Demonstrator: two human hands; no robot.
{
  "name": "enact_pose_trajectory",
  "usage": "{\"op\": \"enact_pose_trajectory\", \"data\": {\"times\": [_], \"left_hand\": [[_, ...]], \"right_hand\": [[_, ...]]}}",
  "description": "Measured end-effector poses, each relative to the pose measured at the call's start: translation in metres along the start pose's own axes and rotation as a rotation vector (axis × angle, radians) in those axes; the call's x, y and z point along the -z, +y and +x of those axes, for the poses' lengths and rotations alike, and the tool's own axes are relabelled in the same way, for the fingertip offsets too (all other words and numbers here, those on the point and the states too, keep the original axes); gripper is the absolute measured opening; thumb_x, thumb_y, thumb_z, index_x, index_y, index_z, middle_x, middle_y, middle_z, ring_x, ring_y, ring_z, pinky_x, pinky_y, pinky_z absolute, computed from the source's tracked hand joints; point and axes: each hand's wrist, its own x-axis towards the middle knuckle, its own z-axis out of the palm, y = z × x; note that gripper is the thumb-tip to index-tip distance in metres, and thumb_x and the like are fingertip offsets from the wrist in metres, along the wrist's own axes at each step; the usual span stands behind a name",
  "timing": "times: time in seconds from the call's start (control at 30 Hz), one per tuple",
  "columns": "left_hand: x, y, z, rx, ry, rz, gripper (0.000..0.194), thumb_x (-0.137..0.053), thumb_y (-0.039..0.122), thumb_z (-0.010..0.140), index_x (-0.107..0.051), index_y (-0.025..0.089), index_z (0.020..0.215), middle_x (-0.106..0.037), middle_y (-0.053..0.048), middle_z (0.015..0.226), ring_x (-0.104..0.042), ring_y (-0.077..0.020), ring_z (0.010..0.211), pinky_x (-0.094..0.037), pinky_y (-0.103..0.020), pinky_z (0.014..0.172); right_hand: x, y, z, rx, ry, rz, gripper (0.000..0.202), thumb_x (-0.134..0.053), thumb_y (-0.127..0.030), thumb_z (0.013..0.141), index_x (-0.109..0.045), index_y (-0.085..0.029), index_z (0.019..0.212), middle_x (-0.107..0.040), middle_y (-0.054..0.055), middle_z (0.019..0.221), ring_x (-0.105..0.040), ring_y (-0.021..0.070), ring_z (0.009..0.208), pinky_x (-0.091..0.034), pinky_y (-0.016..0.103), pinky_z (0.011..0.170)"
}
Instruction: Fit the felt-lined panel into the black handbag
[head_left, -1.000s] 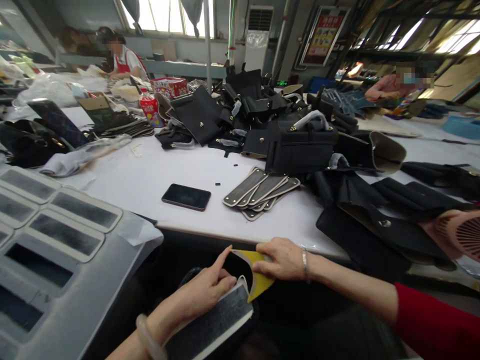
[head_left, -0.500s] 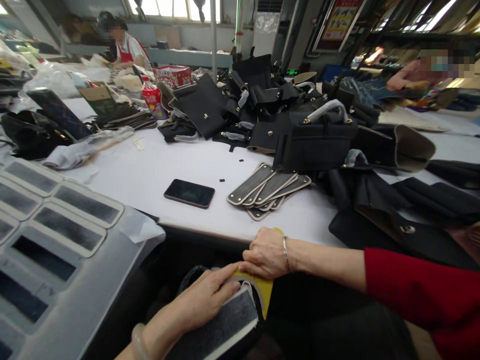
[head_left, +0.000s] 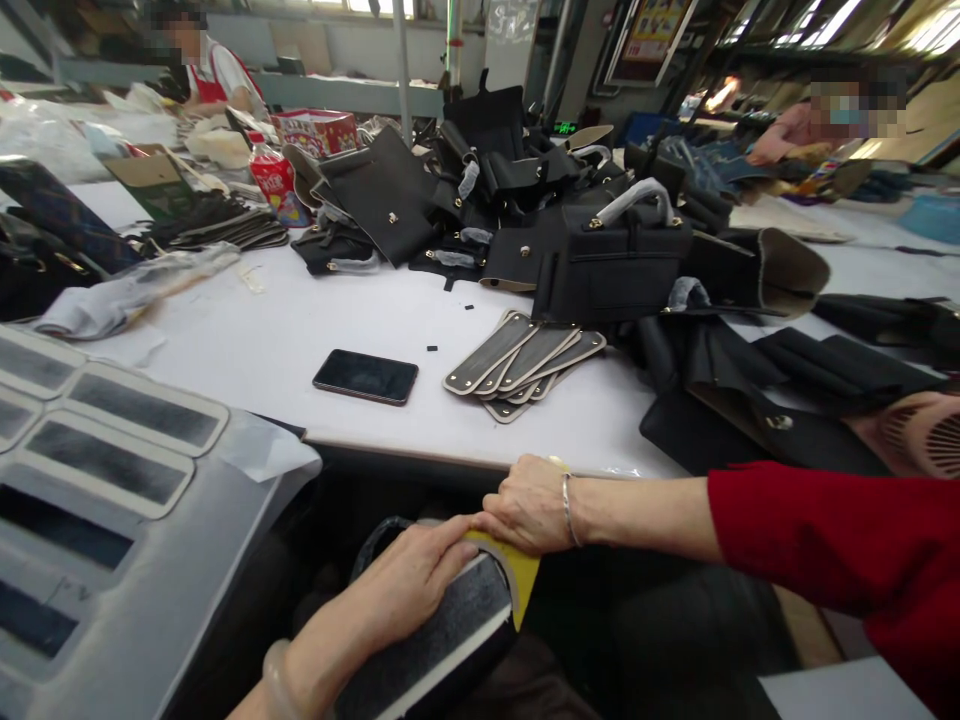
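Low in front of me, below the table edge, is a black bag (head_left: 397, 690) with a dark grey, pale-edged panel (head_left: 442, 630) facing up. My left hand (head_left: 412, 575), with a pale bangle at the wrist, grips its upper side, the thumb resting by the panel. A yellow curved sheet (head_left: 521, 580) with a greyish inner rim wraps the bag's far end. My right hand (head_left: 525, 505), wearing a silver bracelet, is closed on that sheet, knuckles up. Both hands touch near the sheet's top corner. The right fingertips are partly hidden.
A phone (head_left: 365, 376) and stacked studded panels (head_left: 517, 365) lie on the white table (head_left: 247, 380). Behind them is a heap of black bags (head_left: 607, 265). A grey board (head_left: 172, 560) with panels stands left. A pink fan (head_left: 922, 430) is right. Two people work farther back.
The view has shifted slightly, so the table things sit a little left and higher. Both hands keep their hold on the bag and yellow sheet, with only slight movement of the left fingers.
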Motion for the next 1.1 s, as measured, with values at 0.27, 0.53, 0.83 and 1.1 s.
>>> {"op": "enact_pose_trajectory", "data": {"times": [0.27, 0.53, 0.83, 1.1], "left_hand": [[-0.004, -0.003, -0.007, -0.044, 0.011, 0.020, 0.036, -0.037, 0.042, 0.101, -0.060, 0.034, 0.127, -0.071, 0.001, 0.114, -0.066, -0.0218, 0.103, -0.044, -0.027, 0.082], [0.006, -0.008, 0.002, -0.053, -0.044, -0.248, 0.057, -0.029, 0.054, 0.099, -0.072, 0.017, 0.111, -0.071, -0.005, 0.114, -0.061, -0.0235, 0.108, -0.041, -0.033, 0.102], [0.002, 0.001, 0.006, 0.053, -0.004, -0.300, 0.043, -0.048, 0.030, 0.085, -0.071, 0.012, 0.116, -0.071, -0.007, 0.115, -0.064, -0.0248, 0.103, -0.046, -0.031, 0.092], [0.001, 0.000, 0.009, 0.030, -0.031, -0.248, 0.041, -0.046, 0.032, 0.083, -0.075, 0.013, 0.105, -0.069, -0.003, 0.080, -0.055, -0.0169, 0.070, -0.042, -0.026, 0.065]], "right_hand": [[-0.019, -0.025, -0.011, -0.178, 0.046, 0.072, 0.057, -0.022, -0.042, 0.105, -0.068, -0.015, 0.087, -0.072, 0.017, 0.078, -0.071, 0.0356, 0.071, -0.045, 0.037, 0.059], [-0.031, -0.048, -0.021, -0.324, 0.110, 0.159, 0.060, -0.017, -0.042, 0.105, -0.067, -0.013, 0.086, -0.071, 0.019, 0.079, -0.070, 0.0391, 0.071, -0.045, 0.042, 0.061], [-0.073, -0.048, -0.060, -0.434, 0.194, 0.681, 0.067, -0.006, -0.064, 0.097, -0.043, -0.019, 0.065, -0.050, 0.005, 0.058, -0.049, 0.0189, 0.055, -0.034, 0.034, 0.059], [-0.074, -0.047, -0.038, -0.412, 0.359, 1.942, 0.089, -0.055, -0.087, 0.071, -0.035, -0.025, 0.132, -0.035, -0.009, 0.067, -0.023, 0.0082, 0.048, -0.031, 0.021, 0.042]]}}
